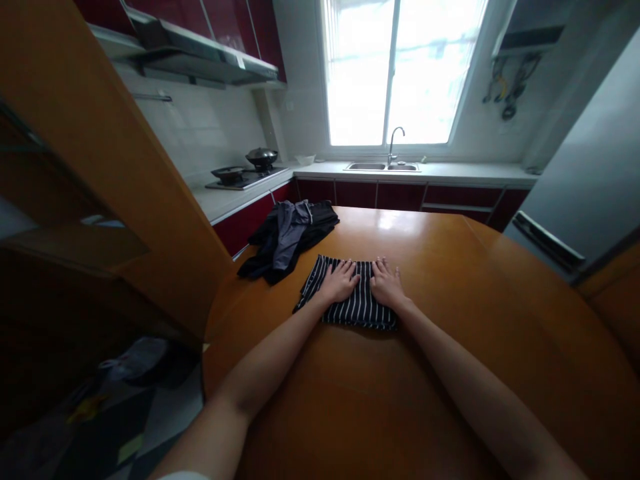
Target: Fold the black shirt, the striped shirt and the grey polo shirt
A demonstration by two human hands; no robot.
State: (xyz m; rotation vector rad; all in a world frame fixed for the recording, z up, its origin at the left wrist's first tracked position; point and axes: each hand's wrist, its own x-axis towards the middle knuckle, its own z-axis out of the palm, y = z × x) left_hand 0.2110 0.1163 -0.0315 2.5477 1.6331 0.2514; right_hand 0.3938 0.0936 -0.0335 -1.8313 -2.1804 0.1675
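A black garment with white stripes (357, 308) lies folded into a rough rectangle on the wooden table (450, 267). Flat on its left part rests my left hand (340, 281), fingers spread and pointing away from me. My right hand (387, 283) lies on the right part, its fingers also stretched out. Neither hand grips the cloth. Past the left side of the folded garment, a loose layer of the same striped cloth sticks out. What kind of garment it is cannot be made out.
A heap of dark and grey clothes (293, 233) lies at the table's far left edge. Beyond stand a stove (250, 179) with pans and a counter with a sink (367, 167). A refrigerator (580, 167) is on the right, a wooden cabinet (150, 193) on the left.
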